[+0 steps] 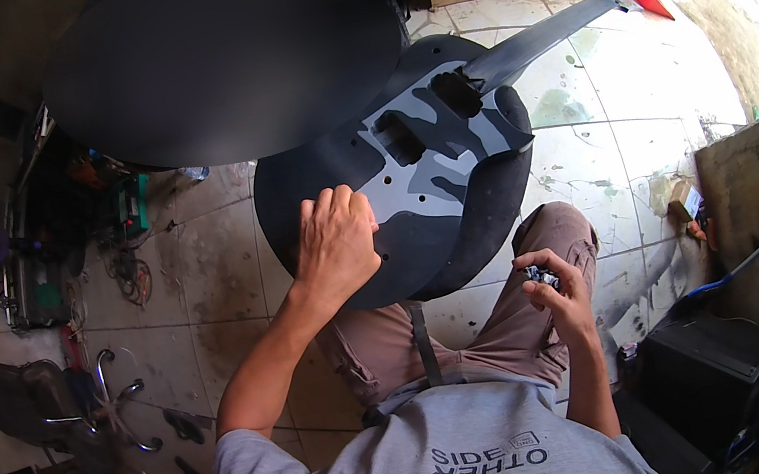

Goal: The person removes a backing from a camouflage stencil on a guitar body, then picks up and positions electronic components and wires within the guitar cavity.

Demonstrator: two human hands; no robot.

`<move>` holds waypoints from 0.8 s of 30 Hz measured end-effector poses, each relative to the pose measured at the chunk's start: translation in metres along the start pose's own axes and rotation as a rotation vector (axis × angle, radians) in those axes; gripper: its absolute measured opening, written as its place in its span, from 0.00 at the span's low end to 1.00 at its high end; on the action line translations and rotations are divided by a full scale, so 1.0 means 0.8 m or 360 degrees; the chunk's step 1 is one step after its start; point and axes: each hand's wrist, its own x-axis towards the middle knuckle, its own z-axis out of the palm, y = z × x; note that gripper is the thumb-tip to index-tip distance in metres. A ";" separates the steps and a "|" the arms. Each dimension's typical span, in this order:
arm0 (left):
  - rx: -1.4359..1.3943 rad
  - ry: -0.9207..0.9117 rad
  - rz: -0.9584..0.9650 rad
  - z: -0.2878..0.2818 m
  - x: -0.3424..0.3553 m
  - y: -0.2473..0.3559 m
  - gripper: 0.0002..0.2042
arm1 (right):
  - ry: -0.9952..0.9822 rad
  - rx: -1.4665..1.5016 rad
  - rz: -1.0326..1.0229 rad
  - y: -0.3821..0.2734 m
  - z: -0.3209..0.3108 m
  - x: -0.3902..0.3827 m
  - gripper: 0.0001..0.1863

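A black electric guitar (319, 182) with a grey camouflage-patterned middle lies across my lap, its neck (557, 35) running to the upper right. Dark cut-outs and several small holes show in its top. My left hand (334, 240) rests at the lower left part of the body, its fingers curled and pressed together. Whatever they pinch, if anything, is hidden beneath them. Off the guitar, over my right thigh, my right hand (562, 291) is closed around a small cluster of dark and silvery metal parts (539, 277), too small to make out singly.
A large, blurred dark oval (217, 63) covers the upper left and hides part of the guitar. Cluttered tools and a green box (133, 204) stand at left, near a chrome-legged chair (115, 405). At lower right sits a black box (712, 366). Stained tiles (582, 176) cover the floor.
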 end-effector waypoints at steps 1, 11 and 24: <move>0.0007 0.0017 0.0010 0.000 -0.001 -0.001 0.06 | 0.0000 -0.0008 -0.0005 0.000 0.000 0.000 0.18; -0.0502 -0.0002 0.0084 -0.028 -0.003 -0.030 0.06 | 0.0027 -0.0154 0.0049 0.004 -0.008 0.001 0.17; -0.0180 -0.0193 0.0094 -0.022 0.013 -0.011 0.05 | -0.0045 -0.0241 0.0095 0.010 -0.010 0.002 0.20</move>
